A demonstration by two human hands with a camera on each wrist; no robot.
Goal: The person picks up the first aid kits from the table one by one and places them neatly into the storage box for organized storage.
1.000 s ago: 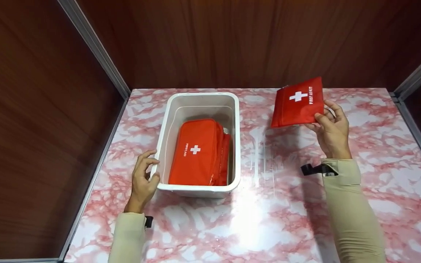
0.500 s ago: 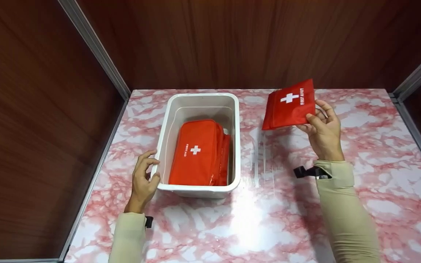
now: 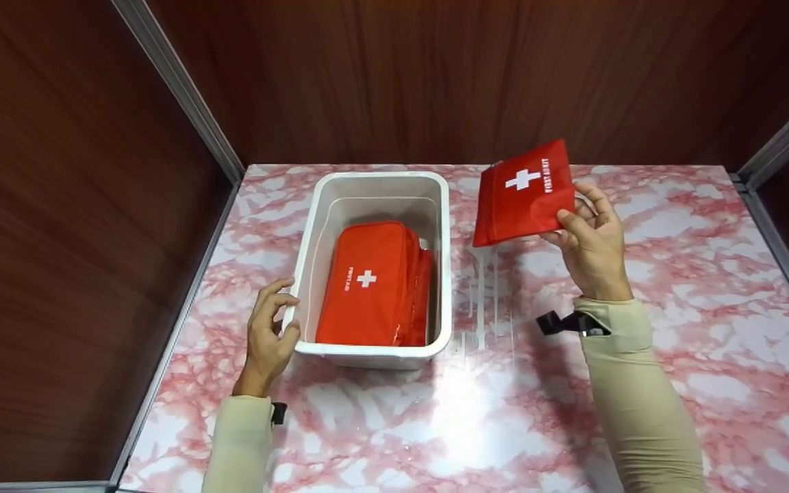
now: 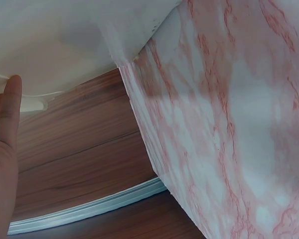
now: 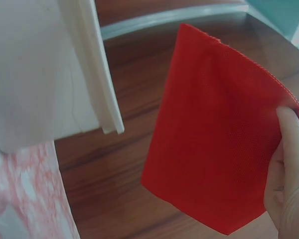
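My right hand (image 3: 594, 246) pinches a flat red first aid pouch (image 3: 526, 195) by its right edge, thumb on the printed face. The pouch is held above the table, tilted, to the right of the white bin (image 3: 444, 274). In the right wrist view the pouch's plain back (image 5: 214, 134) shows beside the bin wall. Around the bin's left rim my left hand (image 3: 270, 335) curls its fingers and thumb. Inside the bin lies a red first aid bag (image 3: 367, 301), with another red item (image 3: 422, 294) partly hidden under its right side.
The bin stands on a red-and-white marbled table (image 3: 709, 287). Brown wood-look panels (image 3: 435, 75) close off the back and both sides, with metal strips (image 3: 182, 89) along their corners. Clear tape strips (image 3: 487, 301) lie on the table right of the bin.
The right hand has moved steadily left with the pouch, bringing it closer to the bin. My left hand and the bin have stayed in place.
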